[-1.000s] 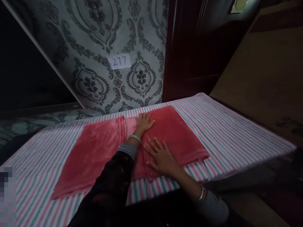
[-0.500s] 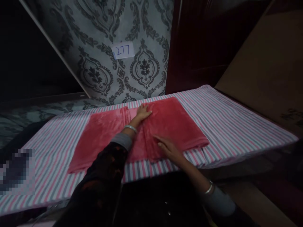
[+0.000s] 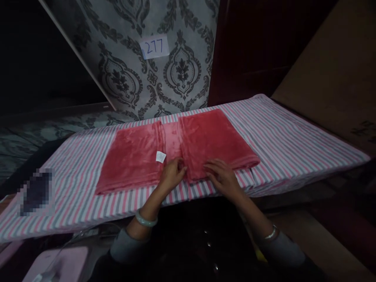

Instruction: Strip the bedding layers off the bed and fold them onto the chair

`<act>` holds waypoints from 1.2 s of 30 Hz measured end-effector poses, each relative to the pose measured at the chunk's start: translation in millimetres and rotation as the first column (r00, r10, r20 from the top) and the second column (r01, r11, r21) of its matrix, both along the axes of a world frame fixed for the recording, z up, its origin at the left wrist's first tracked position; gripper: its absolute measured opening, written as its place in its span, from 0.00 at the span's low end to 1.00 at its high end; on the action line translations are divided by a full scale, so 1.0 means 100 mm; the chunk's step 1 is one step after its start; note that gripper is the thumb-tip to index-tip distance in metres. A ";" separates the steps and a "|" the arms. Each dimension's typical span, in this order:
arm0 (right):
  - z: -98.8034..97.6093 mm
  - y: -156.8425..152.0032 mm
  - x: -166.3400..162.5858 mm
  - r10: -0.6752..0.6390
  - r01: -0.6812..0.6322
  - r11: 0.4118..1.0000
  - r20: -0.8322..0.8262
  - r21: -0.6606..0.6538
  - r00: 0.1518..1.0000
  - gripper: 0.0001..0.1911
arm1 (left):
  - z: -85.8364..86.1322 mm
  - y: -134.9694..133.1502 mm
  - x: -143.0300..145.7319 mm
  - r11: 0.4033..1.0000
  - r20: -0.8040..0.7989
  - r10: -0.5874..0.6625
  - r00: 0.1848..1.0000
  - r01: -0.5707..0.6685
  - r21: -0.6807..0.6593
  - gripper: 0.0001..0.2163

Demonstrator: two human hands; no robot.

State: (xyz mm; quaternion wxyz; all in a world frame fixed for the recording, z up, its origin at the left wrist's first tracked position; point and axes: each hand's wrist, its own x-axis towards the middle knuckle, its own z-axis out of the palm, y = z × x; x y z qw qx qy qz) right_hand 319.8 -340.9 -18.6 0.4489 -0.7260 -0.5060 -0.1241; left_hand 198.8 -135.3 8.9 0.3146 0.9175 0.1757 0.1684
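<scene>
A red plush blanket [image 3: 208, 141] lies on the striped cloth, its two sides folded inward. A lighter pink strip shows in the gap between the folded panels, and a small white label [image 3: 160, 156] sticks up at the left panel's inner edge. My left hand [image 3: 172, 174] is at the near end of the gap, its curled fingers pinching the inner edge of the right panel; the fingertips are partly hidden. Over the near edge of that panel, my right hand [image 3: 223, 178] rests with fingers stretched out and slightly bent, touching the fabric.
The striped cloth [image 3: 293, 152] covers a long table or bed against the patterned wall [image 3: 182, 74]. A paper marked 277 [image 3: 154, 46] hangs there. A blurred dark patch [image 3: 37, 192] lies on the left, a pink object [image 3: 64, 262] stands below, and a brown panel [image 3: 337, 70] rises at right.
My left hand has come back from the blanket's far edge to its near edge, uncovering the label and pink strip. My right hand has shifted slightly right. The view has tilted a little.
</scene>
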 end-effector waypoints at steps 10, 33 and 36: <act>-0.03 0.23 -0.12 0.080 -0.076 0.973 0.009 -0.217 0.997 0.18 | 0.02 -0.10 -0.16 0.974 0.103 -0.207 0.973 0.215 -0.074 0.20; 0.10 0.41 -0.11 0.089 -0.090 0.995 -0.026 -0.048 0.996 0.13 | 0.02 -0.22 0.11 0.996 -0.122 0.082 0.989 -0.077 0.043 0.05; 0.02 0.40 -0.16 0.083 -0.079 0.993 0.052 -0.084 0.995 0.15 | 0.03 -0.22 0.10 0.992 -0.101 0.120 0.988 -0.116 0.049 0.06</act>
